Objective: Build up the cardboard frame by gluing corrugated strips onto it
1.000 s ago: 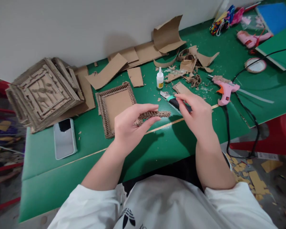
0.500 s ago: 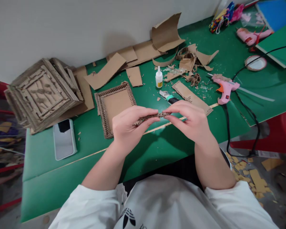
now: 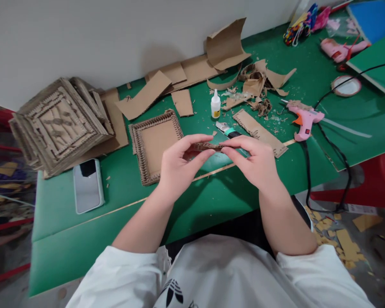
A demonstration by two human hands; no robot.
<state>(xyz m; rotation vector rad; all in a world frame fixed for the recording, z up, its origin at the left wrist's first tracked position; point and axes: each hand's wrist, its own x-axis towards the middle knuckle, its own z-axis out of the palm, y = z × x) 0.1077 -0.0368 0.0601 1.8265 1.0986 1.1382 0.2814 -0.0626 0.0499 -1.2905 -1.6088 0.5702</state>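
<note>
Between my hands, above the table, is a narrow corrugated cardboard strip [image 3: 208, 146]. My left hand [image 3: 181, 164] curls around the strip's left part, its thumb along the near side and its fingers beyond. With thumb and fingertips, my right hand [image 3: 255, 158] pinches the right end. Much of the strip is hidden by my fingers. Just behind my left hand lies a shallow cardboard tray [image 3: 160, 143] with a corrugated rim. A utility knife [image 3: 229, 130] with a black and teal handle lies partly behind my right hand.
A white glue bottle [image 3: 215, 106] stands near cardboard scraps [image 3: 255, 83]. Layered cardboard panels [image 3: 59, 124] are stacked at left, behind a phone [image 3: 88, 186]. A pink glue gun [image 3: 304, 119] with a black cable lies at right, near a tape roll [image 3: 346, 86].
My left hand has shifted right along the strip, closer to my right hand, and its fingers have lifted slightly. The right hand keeps its pinch.
</note>
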